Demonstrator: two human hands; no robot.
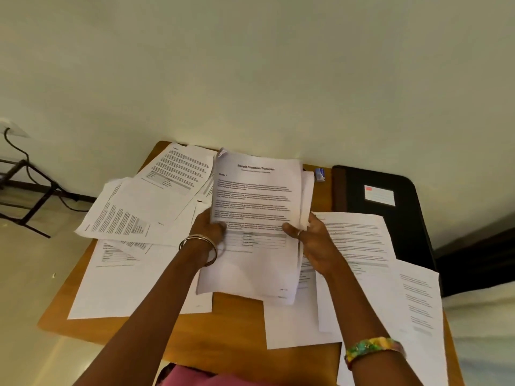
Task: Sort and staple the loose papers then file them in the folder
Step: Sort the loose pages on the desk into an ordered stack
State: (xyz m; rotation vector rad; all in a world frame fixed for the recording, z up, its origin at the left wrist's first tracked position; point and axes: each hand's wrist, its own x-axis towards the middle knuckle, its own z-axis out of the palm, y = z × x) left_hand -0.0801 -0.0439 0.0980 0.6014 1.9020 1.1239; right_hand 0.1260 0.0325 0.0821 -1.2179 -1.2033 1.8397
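I hold a stack of printed papers [256, 207] above the middle of the wooden table [231, 321]; its top sheet carries a title and paragraphs. My left hand [207, 228] grips the stack's left edge, my right hand [312, 240] its right edge. Loose sheets [139, 207] lie fanned over the table's left side, and more loose sheets [359, 246] cover the right side. A black folder [390, 201] with a white label lies shut at the back right. A small blue and white object [320, 174], possibly a stapler, sits behind the stack.
The table stands against a pale wall [250, 79]. A black metal frame [28, 196] and a cable are on the floor at the left. A dark surface [473, 263] borders the table on the right.
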